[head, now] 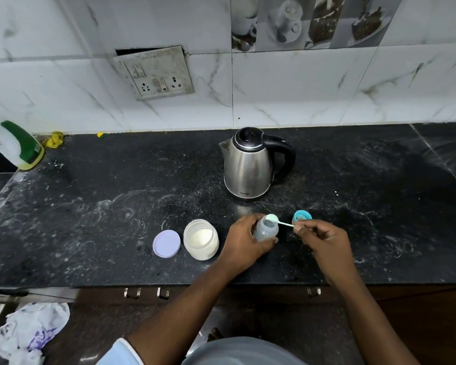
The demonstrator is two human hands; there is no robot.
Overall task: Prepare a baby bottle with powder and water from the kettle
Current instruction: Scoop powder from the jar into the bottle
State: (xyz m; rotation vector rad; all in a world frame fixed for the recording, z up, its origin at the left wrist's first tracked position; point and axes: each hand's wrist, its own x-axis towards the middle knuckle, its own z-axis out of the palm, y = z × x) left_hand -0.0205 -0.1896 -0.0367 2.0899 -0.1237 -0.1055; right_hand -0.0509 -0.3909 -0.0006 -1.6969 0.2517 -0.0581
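Lilac lid (166, 243) flat on counter (116, 206), open powder jar (201, 239) beside it. My left hand (244, 239) grips baby bottle (266, 229) upright. My right hand (324, 239) pinches scoop (277, 220) over bottle mouth. Teal cap (302, 216) behind; kettle (250, 164) farther back.

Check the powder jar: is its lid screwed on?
No, the lilac lid lies flat on the counter left of the open powder jar.

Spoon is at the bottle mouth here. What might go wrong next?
1. The spoon looks nearly as wide as the mouth of the bottle, so powder may spill onto the counter.
2. The right hand pinches only the handle's end; that thin grip could let the spoon twist.
3. The open jar stands close beside the left hand and could get knocked.
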